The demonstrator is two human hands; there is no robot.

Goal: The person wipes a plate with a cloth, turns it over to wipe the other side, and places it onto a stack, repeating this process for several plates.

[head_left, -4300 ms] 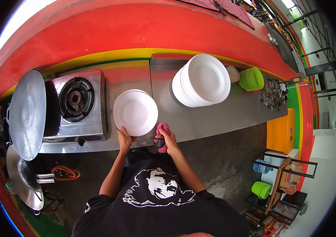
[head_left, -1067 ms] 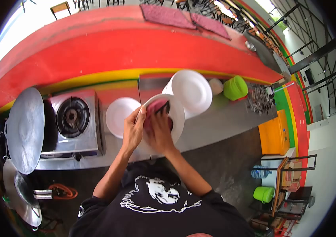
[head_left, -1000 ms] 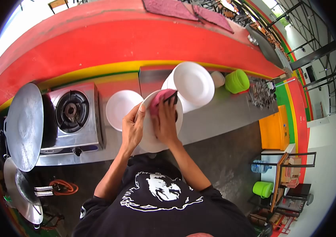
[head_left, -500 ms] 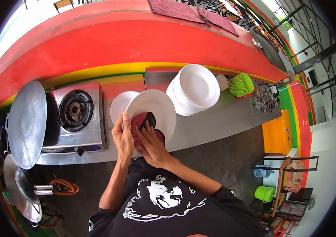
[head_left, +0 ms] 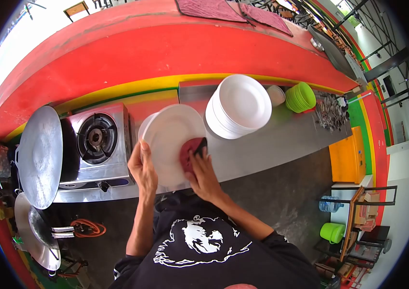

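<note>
My left hand (head_left: 144, 168) grips a white plate (head_left: 168, 130) by its left edge, thumb on the rim, tilted up over the steel counter (head_left: 252, 156). Pressed against the right part of the plate's face is a dark red and black cloth (head_left: 192, 151), held under the fingers of my right hand (head_left: 204, 176). Part of another white dish (head_left: 145, 124) shows behind the plate's upper left edge. To the right of the plate stands a tall stack of white plates (head_left: 243, 106).
A gas stove (head_left: 96, 139) and a large wok (head_left: 40, 156) are at the left. Right of the stack are a small white bowl (head_left: 275, 95), green bowls (head_left: 300, 97) and a pile of cutlery (head_left: 331, 113). A red wall (head_left: 132, 58) runs behind the counter.
My right hand and the cloth have moved from the plate's lower middle to its right side. The plate has shifted slightly left and now covers more of the dish behind it.
</note>
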